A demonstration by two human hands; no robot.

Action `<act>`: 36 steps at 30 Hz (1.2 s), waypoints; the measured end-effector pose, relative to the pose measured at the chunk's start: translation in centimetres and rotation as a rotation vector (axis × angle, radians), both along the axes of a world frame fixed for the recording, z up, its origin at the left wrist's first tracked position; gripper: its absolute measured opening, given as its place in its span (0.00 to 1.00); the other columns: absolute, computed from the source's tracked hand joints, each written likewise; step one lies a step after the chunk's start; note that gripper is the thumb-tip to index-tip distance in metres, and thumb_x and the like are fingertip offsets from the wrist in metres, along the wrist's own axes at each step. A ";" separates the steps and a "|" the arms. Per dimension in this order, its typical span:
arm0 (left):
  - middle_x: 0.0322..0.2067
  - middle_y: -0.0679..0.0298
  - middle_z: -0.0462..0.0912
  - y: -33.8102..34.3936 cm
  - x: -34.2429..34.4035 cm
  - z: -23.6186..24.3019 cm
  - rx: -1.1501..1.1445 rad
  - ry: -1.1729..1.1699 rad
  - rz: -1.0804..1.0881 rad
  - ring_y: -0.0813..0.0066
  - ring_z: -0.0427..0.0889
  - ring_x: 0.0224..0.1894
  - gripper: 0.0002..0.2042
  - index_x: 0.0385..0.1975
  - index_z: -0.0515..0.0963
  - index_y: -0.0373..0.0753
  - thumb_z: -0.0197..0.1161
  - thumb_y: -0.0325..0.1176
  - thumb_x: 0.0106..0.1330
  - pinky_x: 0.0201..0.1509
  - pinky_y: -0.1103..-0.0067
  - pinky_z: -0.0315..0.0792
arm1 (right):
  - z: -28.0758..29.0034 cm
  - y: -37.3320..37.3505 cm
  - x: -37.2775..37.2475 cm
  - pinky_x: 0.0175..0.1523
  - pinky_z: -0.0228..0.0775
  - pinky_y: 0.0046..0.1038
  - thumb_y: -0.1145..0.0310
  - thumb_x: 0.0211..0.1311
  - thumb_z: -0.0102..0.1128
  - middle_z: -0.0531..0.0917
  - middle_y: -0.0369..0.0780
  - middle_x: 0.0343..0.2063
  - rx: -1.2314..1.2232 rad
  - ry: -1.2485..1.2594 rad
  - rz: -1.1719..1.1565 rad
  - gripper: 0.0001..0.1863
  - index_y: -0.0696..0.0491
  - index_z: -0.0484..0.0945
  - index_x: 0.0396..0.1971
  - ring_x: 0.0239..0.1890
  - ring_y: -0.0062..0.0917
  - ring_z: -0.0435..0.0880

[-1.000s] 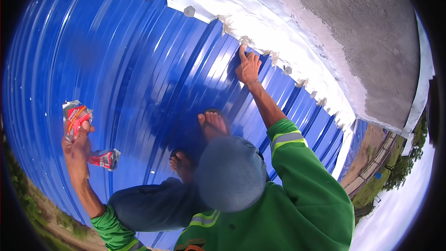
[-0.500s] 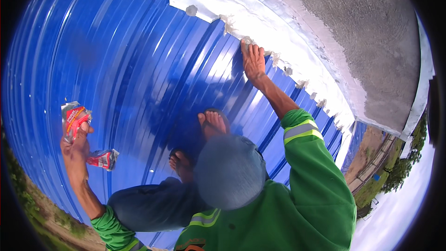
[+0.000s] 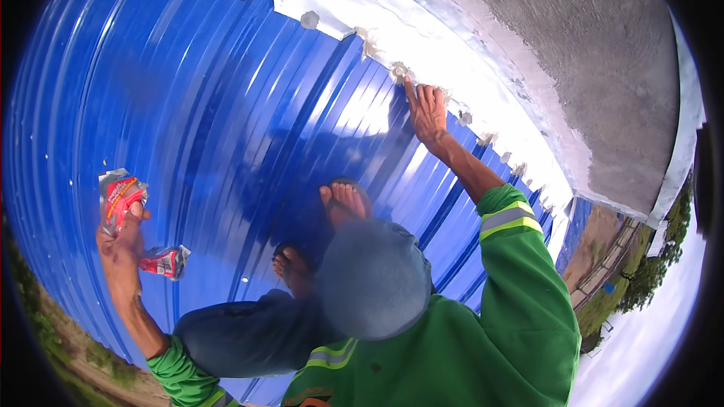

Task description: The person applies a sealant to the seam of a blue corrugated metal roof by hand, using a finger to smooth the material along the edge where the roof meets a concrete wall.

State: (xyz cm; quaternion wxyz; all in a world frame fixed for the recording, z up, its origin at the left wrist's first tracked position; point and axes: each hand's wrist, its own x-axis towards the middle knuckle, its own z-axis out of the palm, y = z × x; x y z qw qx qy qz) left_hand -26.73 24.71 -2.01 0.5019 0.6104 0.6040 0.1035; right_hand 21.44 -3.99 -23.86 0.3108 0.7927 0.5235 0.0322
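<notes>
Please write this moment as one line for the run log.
left hand: holds red-and-silver packaging | right hand: one finger extended beside grey patch | surface: ribbed blue sheet

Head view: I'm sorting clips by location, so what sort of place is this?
Probably an outdoor rooftop: ribbed blue metal sheeting lies underfoot, a rough grey wall-like surface borders it, and trees and sky show beyond.

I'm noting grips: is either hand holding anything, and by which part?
The left hand holds a red-and-silver packet, seemingly around its middle, with both ends showing. The right hand appears to hold nothing.
</notes>
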 end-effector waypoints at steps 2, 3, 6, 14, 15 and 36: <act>0.19 0.80 0.68 0.0 0.0 0.0 0.016 0.012 0.007 0.94 0.54 0.17 0.10 0.36 0.80 0.41 0.64 0.40 0.68 0.21 0.85 0.43 | -0.3 0.7 -0.4 0.55 0.57 0.35 0.69 0.63 0.50 0.72 0.41 0.44 0.042 -0.024 0.072 0.39 0.51 0.48 0.74 0.48 0.31 0.68; 0.19 0.80 0.68 0.0 0.5 0.3 0.007 0.007 0.004 0.94 0.54 0.17 0.10 0.36 0.80 0.41 0.65 0.40 0.67 0.21 0.85 0.43 | -0.3 1.2 -0.5 0.55 0.57 0.35 0.69 0.63 0.50 0.72 0.41 0.44 0.042 -0.023 0.069 0.39 0.51 0.48 0.74 0.48 0.31 0.68; 0.19 0.81 0.68 0.1 1.2 0.3 -0.019 -0.001 -0.009 0.94 0.54 0.17 0.10 0.36 0.80 0.40 0.65 0.40 0.67 0.21 0.85 0.43 | -0.2 2.0 -0.2 0.55 0.57 0.35 0.69 0.63 0.51 0.72 0.41 0.44 0.001 -0.031 0.030 0.40 0.51 0.46 0.74 0.47 0.31 0.68; 0.18 0.81 0.66 0.2 1.2 0.2 -0.012 0.005 -0.006 0.94 0.53 0.17 0.10 0.35 0.80 0.40 0.65 0.40 0.67 0.21 0.85 0.42 | -0.4 1.0 -0.5 0.59 0.55 0.37 0.66 0.64 0.51 0.72 0.39 0.46 -0.026 -0.020 -0.027 0.41 0.55 0.45 0.74 0.50 0.31 0.68; 0.18 0.81 0.66 0.3 1.2 0.2 -0.011 0.014 -0.007 0.94 0.53 0.17 0.10 0.35 0.80 0.40 0.65 0.40 0.67 0.21 0.85 0.42 | -0.2 1.2 -0.6 0.59 0.55 0.37 0.66 0.64 0.51 0.72 0.39 0.46 -0.027 -0.018 -0.027 0.41 0.55 0.45 0.74 0.50 0.31 0.68; 0.17 0.81 0.66 0.6 0.9 -0.2 -0.012 -0.037 0.000 0.93 0.53 0.17 0.09 0.34 0.80 0.40 0.65 0.39 0.67 0.21 0.85 0.42 | -1.7 0.5 -0.1 0.59 0.55 0.38 0.67 0.66 0.48 0.72 0.42 0.46 0.041 0.040 -0.086 0.39 0.53 0.45 0.74 0.50 0.33 0.68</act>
